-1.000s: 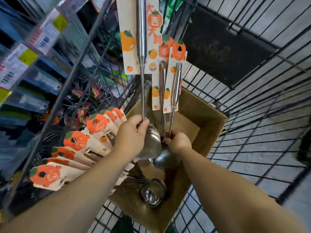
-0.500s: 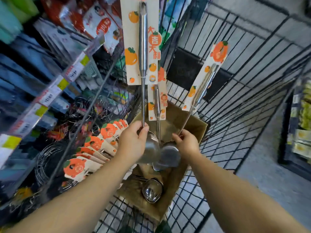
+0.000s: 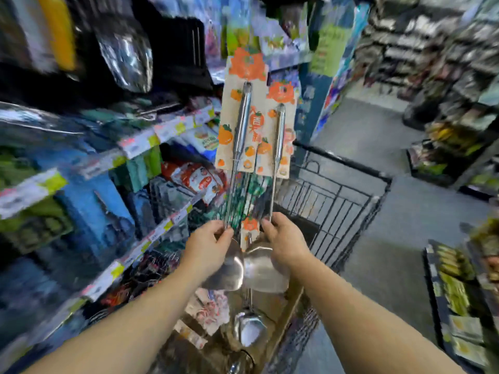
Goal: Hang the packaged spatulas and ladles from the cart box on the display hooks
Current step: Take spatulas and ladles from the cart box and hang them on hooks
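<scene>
My left hand [image 3: 209, 248] grips the thin steel stem of a packaged spatula [image 3: 241, 125], held upright with its orange-printed card at the top. My right hand [image 3: 286, 242] grips the stem of a second packaged utensil [image 3: 279, 136], also upright and just to the right of the first. Their steel heads [image 3: 253, 268] overlap below my hands. A third carded utensil [image 3: 248, 230] hangs lower between my hands; which hand holds it is unclear. The brown cart box [image 3: 283, 317] sits below, with more steel ladles [image 3: 248, 330] and cards inside.
Blurred shelves of packaged goods [image 3: 89, 184] with price tags run along the left. The black wire cart [image 3: 340, 201] extends ahead. Grey aisle floor [image 3: 383, 238] opens to the right, with more stocked racks [image 3: 459, 287] at the far right.
Both hands have lifted the utensils up out of the box. The view has swung upward from the cart toward the shelves and aisle. The right-hand utensil went from tilted to upright.
</scene>
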A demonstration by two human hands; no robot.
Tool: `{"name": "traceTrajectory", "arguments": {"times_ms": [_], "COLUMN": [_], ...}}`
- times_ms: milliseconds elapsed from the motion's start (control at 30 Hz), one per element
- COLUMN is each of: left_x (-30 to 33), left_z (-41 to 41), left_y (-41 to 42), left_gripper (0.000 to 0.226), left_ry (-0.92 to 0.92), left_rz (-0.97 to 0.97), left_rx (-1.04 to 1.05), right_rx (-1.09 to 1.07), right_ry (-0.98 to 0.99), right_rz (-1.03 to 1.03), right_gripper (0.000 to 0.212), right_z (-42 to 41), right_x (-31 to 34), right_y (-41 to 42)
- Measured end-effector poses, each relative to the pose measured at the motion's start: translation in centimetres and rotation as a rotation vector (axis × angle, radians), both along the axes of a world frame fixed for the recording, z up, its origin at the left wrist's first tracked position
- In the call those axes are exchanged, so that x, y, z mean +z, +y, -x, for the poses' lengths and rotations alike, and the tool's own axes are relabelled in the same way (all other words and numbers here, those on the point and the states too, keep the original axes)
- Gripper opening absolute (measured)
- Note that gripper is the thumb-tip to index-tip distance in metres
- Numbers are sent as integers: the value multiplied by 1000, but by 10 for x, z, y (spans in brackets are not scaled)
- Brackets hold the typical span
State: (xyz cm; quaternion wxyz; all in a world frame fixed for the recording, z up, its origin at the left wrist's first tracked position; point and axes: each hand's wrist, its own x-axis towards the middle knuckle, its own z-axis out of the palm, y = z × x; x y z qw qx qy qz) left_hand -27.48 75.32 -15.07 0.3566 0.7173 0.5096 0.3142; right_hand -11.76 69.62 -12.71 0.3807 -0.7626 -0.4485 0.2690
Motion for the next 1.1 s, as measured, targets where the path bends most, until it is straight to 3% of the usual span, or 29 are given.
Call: {"name": "traceTrajectory", "arguments": {"times_ms": [267, 500, 633, 767, 900, 1100], "left_x": [132, 211, 251, 283, 309, 343], "left_z": [112, 257, 357, 463, 574, 725], "left_y": [-99, -200, -271, -355, -455, -598], "left_gripper": [30, 10, 31, 23, 13, 24], "left_ry": [-111, -227, -244, -166, -84, 118], "left_rz": [-260, -415, -515, -593, -665, -713], "left_rx": [259, 539, 702, 866, 1027, 1269], "right_rx": [324, 644, 834, 1033, 1208, 1384], "right_ry": [-66, 5, 47, 75, 143, 227], "right_rz": [-312, -530, -649, -692, -762, -841], "right_gripper": [22, 18, 16, 32, 10, 12], "right_z": [114, 264, 374, 490, 619, 798], "right_x": [127, 209, 244, 268, 289, 309], "right_y": [-74, -119, -162, -221, -292, -402]}}
